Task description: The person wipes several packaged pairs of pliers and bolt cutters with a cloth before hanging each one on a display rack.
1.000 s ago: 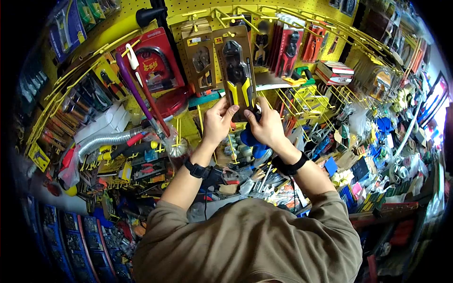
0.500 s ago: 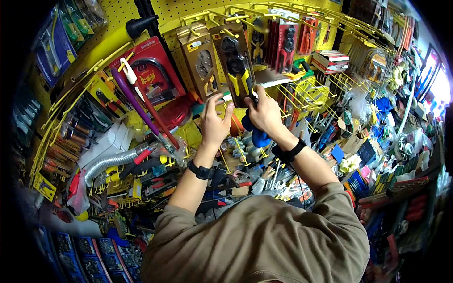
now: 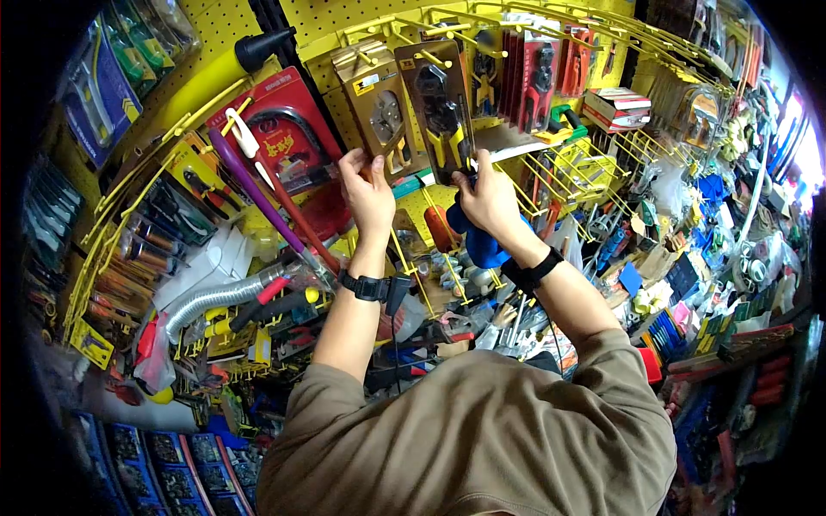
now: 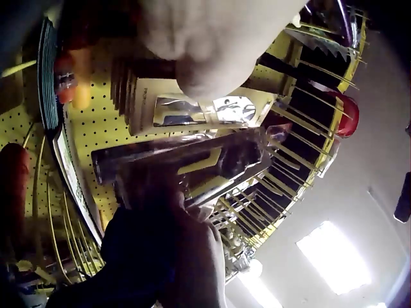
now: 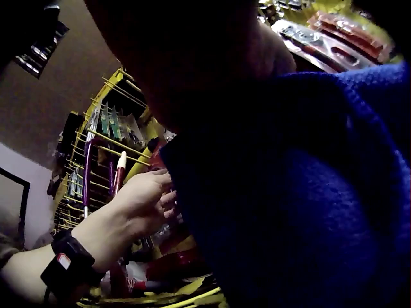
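A brown carded pack of black-and-yellow-handled pliers (image 3: 443,107) hangs from a yellow hook at the middle of the rack in the head view. My right hand (image 3: 490,202) pinches its lower right corner. From the same hand hangs a blue, knit-textured thing (image 5: 308,192), large in the right wrist view. Left of that pack hangs a stack of brown-backed packs with metal-jawed pliers (image 3: 387,112). My left hand (image 3: 370,198) is at the stack's lower left edge, thumb toward its front. In the left wrist view that hand covers part of the stack.
A large red carded pack (image 3: 280,129) hangs left, behind purple and red rods (image 3: 249,189). A red-and-white box (image 3: 617,109) sits on the shelf at right. Bare yellow hooks (image 3: 568,168) jut forward below. Tools and bagged goods crowd both sides.
My left hand has let go of the yellow-handled pliers pack and moved left to the neighbouring stack. My right hand has stayed at the pack's lower right corner.
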`<state>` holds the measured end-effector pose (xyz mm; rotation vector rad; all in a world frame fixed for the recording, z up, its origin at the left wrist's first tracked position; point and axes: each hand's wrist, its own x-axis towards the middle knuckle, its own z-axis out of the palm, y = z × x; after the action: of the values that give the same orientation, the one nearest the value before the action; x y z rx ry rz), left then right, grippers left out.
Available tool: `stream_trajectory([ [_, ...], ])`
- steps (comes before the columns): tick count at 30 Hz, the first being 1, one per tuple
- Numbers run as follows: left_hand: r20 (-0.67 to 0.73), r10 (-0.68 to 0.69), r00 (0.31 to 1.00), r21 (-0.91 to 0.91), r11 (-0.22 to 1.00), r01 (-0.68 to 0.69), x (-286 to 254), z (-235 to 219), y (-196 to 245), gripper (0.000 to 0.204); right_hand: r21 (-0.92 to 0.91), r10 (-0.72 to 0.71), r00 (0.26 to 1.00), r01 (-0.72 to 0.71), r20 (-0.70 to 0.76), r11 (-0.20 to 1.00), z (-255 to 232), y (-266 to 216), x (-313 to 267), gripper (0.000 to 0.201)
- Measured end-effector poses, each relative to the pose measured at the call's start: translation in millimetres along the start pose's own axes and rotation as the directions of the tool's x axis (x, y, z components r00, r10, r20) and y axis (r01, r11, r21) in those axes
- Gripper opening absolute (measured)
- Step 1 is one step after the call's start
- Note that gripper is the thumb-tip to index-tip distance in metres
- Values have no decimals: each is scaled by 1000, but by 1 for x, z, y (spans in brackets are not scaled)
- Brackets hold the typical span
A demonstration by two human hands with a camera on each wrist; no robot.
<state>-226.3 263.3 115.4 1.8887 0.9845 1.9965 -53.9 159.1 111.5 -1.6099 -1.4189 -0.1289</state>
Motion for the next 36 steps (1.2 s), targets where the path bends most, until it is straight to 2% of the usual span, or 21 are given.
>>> stream_trajectory([
  [2, 61, -80, 995, 3, 997, 80, 4, -4, -5, 27, -20, 5, 1000, -5, -13, 1000, -3, 2, 1, 34],
  [4, 70, -96, 993, 23, 995, 94, 5, -4, -7, 23, -40, 30, 999, -31, -27, 999, -6, 1, -1, 35],
  [6, -8, -82, 997, 47, 995, 83, 5, -2, -5, 21, -71, 18, 999, -21, -49, 997, -6, 0, -4, 35],
  [7, -59, -80, 995, -26, 997, 78, 4, 1, -8, 20, -85, 4, 999, -8, -52, 996, -8, -1, -5, 35],
  [9, -94, -71, 993, -29, 997, 69, 6, 1, -17, 19, -75, -43, 998, 38, -55, 996, -6, 2, -4, 36],
  [12, -107, -65, 992, -15, 998, 64, 5, -2, -12, 18, 12, -18, 996, 17, 89, 1000, -5, 2, 3, 39],
  [14, -75, -123, 990, -50, 992, 120, 5, -5, -8, 18, 58, -3, 991, -5, 134, 998, -1, 5, 13, 40],
  [16, -83, -113, 990, -40, 993, 110, 4, -6, -5, 18, 105, 10, 983, -30, 183, 994, 6, 13, 23, 42],
  [18, -93, -104, 990, -32, 994, 101, 2, -9, -1, 18, 256, 2, 972, -65, 237, 964, 13, 23, 32, 49],
  [20, -50, -168, 985, 19, 985, 169, 2, -13, 2, 19, 250, 28, 961, -99, 274, 963, 17, 29, 43, 54],
  [22, -57, -151, 987, 34, 988, 153, 1, -12, -1, 19, 234, 16, 972, -72, 236, 969, 21, 33, 52, 56],
  [26, -56, -109, 992, 64, 992, 112, -1, -11, 1, 18, 159, 85, 949, -139, 304, 977, 19, 32, 69, 58],
  [30, -57, -116, 992, 38, 992, 118, -3, -10, 0, 17, 92, 55, 972, -78, 230, 993, 31, 39, 78, 56],
  [34, -42, -136, 990, 51, 989, 138, -5, -10, -2, 18, 36, 118, 946, -135, 303, 990, 38, 27, 82, 56],
  [36, -77, -130, 989, 61, 989, 135, -6, -9, 4, 20, 20, 111, 954, -121, 279, 992, 43, 24, 81, 55],
])
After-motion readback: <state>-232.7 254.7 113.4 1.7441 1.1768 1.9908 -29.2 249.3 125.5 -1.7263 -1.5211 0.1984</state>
